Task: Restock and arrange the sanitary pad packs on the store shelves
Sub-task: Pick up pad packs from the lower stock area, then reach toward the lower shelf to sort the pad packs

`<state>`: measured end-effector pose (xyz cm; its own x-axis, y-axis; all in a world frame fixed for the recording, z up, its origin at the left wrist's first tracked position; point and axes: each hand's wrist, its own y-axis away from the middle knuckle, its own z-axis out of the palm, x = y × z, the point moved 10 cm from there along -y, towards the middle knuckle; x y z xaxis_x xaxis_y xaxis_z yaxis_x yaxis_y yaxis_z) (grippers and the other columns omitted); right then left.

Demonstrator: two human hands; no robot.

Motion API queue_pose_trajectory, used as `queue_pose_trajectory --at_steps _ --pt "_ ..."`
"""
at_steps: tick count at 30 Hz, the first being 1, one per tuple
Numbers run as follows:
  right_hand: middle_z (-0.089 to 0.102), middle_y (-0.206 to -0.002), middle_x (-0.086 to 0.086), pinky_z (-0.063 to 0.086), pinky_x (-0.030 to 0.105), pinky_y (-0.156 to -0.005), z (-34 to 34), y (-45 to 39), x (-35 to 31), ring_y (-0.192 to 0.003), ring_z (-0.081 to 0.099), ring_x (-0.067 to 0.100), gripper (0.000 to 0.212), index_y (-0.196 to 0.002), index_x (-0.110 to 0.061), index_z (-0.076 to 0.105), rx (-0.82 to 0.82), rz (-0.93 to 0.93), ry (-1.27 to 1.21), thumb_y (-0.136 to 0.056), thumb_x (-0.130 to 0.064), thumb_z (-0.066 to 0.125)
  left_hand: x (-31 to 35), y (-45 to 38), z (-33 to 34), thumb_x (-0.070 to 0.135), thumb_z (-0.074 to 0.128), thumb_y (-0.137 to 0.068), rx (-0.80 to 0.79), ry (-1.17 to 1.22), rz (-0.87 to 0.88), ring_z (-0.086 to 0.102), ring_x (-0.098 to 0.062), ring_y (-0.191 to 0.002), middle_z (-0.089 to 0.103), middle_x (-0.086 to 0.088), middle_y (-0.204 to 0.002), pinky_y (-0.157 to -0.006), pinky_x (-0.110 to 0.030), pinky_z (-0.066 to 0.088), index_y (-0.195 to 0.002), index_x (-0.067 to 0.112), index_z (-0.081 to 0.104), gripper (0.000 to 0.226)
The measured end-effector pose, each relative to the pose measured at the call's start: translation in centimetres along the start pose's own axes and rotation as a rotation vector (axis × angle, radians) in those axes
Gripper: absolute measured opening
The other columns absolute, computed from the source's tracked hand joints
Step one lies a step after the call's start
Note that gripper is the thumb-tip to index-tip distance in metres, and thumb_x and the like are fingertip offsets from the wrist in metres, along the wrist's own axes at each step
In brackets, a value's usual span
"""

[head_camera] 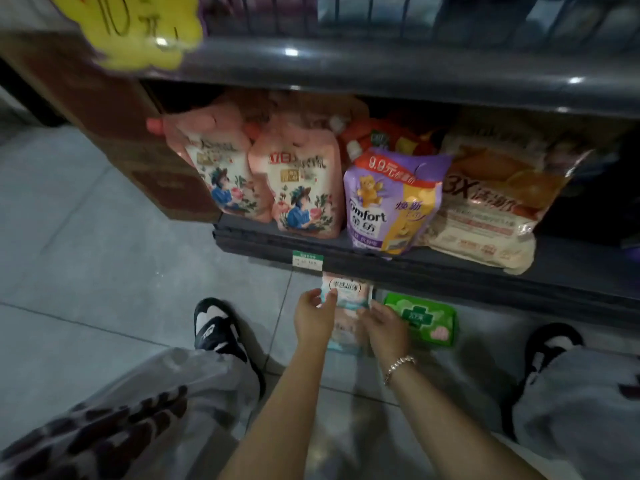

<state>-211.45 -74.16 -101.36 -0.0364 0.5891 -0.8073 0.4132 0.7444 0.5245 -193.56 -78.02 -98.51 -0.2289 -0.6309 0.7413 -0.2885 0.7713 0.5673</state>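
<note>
A pale pink and teal sanitary pad pack [346, 292] lies on the floor just below the bottom shelf's edge. My left hand [313, 315] grips its left side, thumb on the top face. My right hand [384, 325] holds its right side, fingers curled onto the lower part of the pack. A green pad pack [424, 318] lies on the floor right beside my right hand, touching or nearly touching it. More of the pale packaging shows between my hands, partly hidden by them.
The dark bottom shelf [263, 244] holds pink detergent pouches [304, 188], a purple Comfort pouch [391, 202] and a beige bag [485, 209]. A price tag [307, 260] hangs on its edge. My shoes [216, 323] and knees flank the packs. A yellow sign [128, 26] hangs above.
</note>
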Motion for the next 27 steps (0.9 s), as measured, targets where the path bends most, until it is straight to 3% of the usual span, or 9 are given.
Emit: queue_pose_trajectory --at_steps 3,6,9,12,15,19,21,23,27 --pt "0.065 -0.113 0.003 0.039 0.011 -0.079 -3.0 2.3 -5.7 -0.098 0.057 0.009 0.036 -0.122 -0.004 0.062 0.012 -0.152 -0.003 -0.089 -0.018 0.066 5.4 3.3 -0.5 0.034 0.065 -0.089 -0.018 0.04 0.141 0.061 -0.018 -0.096 0.065 -0.002 -0.104 -0.091 -0.031 0.048 -0.114 0.01 0.06 0.035" --pt "0.068 -0.117 0.003 0.04 0.014 -0.079 -6.3 5.0 -12.1 -0.102 0.061 0.01 0.034 -0.119 -0.008 0.066 0.029 -0.323 0.0 -0.089 -0.025 0.067 11.6 7.5 -0.9 0.031 0.062 -0.092 -0.057 0.038 0.324 0.059 -0.013 -0.093 0.063 0.0 -0.101 -0.074 -0.016 0.043 -0.113 0.01 0.063 0.03" --pt "0.068 -0.106 -0.002 0.043 0.007 -0.068 -10.5 7.5 -18.2 -0.089 0.062 0.003 0.031 -0.12 -0.015 0.064 0.062 -0.453 -0.074 -0.089 -0.018 0.066 17.4 11.7 -1.2 0.032 0.06 -0.093 -0.094 0.049 0.463 0.057 -0.01 -0.094 0.062 0.004 -0.103 -0.076 -0.019 0.04 -0.111 0.015 0.063 0.025" --pt "0.06 -0.096 -0.012 0.044 0.003 -0.059 -14.7 10.3 -24.6 -0.083 0.06 -0.008 0.029 -0.119 -0.023 0.059 0.098 -0.621 -0.078 -0.091 -0.02 0.064 23.3 15.5 -0.7 0.029 0.059 -0.094 -0.139 0.055 0.623 0.058 -0.007 -0.096 0.061 0.007 -0.101 -0.073 -0.012 0.04 -0.105 0.021 0.062 0.014" --pt "0.063 -0.106 -0.01 0.049 0.017 -0.083 -18.7 12.0 -29.9 -0.101 0.061 0.007 0.034 -0.121 -0.021 0.062 0.182 -0.77 -0.005 -0.088 -0.025 0.067 29.0 19.2 -0.2 0.029 0.059 -0.094 -0.141 0.03 0.808 0.057 0.004 -0.09 0.06 0.015 -0.098 -0.07 -0.003 0.041 -0.11 0.021 0.062 0.019" --pt "0.064 -0.117 -0.004 0.047 0.033 -0.095 -23.4 13.7 -35.8 -0.11 0.057 0.015 0.037 -0.122 -0.022 0.063 0.386 -0.981 0.235 -0.087 -0.032 0.068 35.6 22.6 1.5 0.028 0.061 -0.093 -0.135 -0.011 0.97 0.054 0.01 -0.086 0.061 0.016 -0.095 -0.069 0.001 0.041 -0.111 0.019 0.061 0.02" --pt "0.066 -0.115 0.001 0.046 0.039 -0.096 -25.4 14.6 -38.6 -0.108 0.059 0.022 0.036 -0.119 -0.018 0.065 0.52 -1.122 0.347 -0.086 -0.031 0.069 38.9 23.7 2.5 0.03 0.061 -0.093 -0.084 -0.072 1.064 0.056 0.005 -0.092 0.062 0.01 -0.105 -0.077 -0.004 0.042 -0.114 0.02 0.061 0.023" --pt "0.065 -0.115 0.007 0.047 0.046 -0.094 -26.9 14.5 -40.7 -0.106 0.06 0.029 0.04 -0.118 -0.014 0.065 0.63 -1.191 0.448 -0.083 -0.032 0.067 41.8 24.6 3.6 0.03 0.059 -0.094 -0.027 -0.149 1.166 0.055 -0.006 -0.107 0.058 0.004 -0.118 -0.092 -0.018 0.044 -0.123 0.017 0.059 0.031" --pt "0.054 -0.129 0.016 0.044 0.051 -0.097 -28.6 12.3 -41.9 -0.119 0.049 0.036 0.053 -0.128 -0.014 0.059 0.712 -1.102 0.556 -0.08 -0.029 0.075 45.2 24.1 6.3 0.029 0.059 -0.094 -0.051 -0.187 1.193 0.047 -0.016 -0.125 0.044 -0.003 -0.138 -0.104 -0.03 0.04 -0.14 0.015 0.044 0.051"
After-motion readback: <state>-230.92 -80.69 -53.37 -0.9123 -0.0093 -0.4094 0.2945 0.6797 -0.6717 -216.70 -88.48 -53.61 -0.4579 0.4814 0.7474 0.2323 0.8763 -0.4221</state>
